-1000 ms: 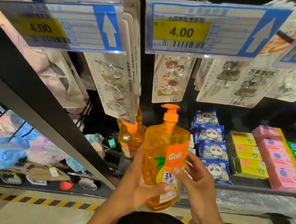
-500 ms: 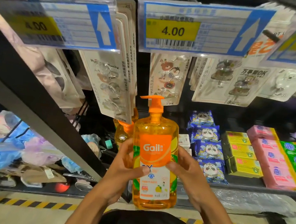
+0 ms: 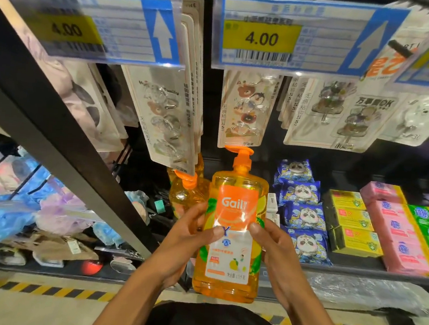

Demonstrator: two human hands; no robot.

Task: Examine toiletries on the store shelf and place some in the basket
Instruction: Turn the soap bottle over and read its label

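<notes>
The left hand point(image 3: 186, 234) and right hand point(image 3: 275, 249) both grasp the orange pump bottle point(image 3: 233, 232), upright, label facing the camera, in front of the shelf point(image 3: 354, 272) beside the soap packs point(image 3: 305, 218).

Single head-worn view, forward and down, near shelf point(image 3: 380, 274)

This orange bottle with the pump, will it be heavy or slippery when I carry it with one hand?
The bottle is probably heavy for its size: it looks full of liquid, and the left hand and right hand both grip it. Its glossy plastic may be slippery. The tall pump could make it tip.
</notes>
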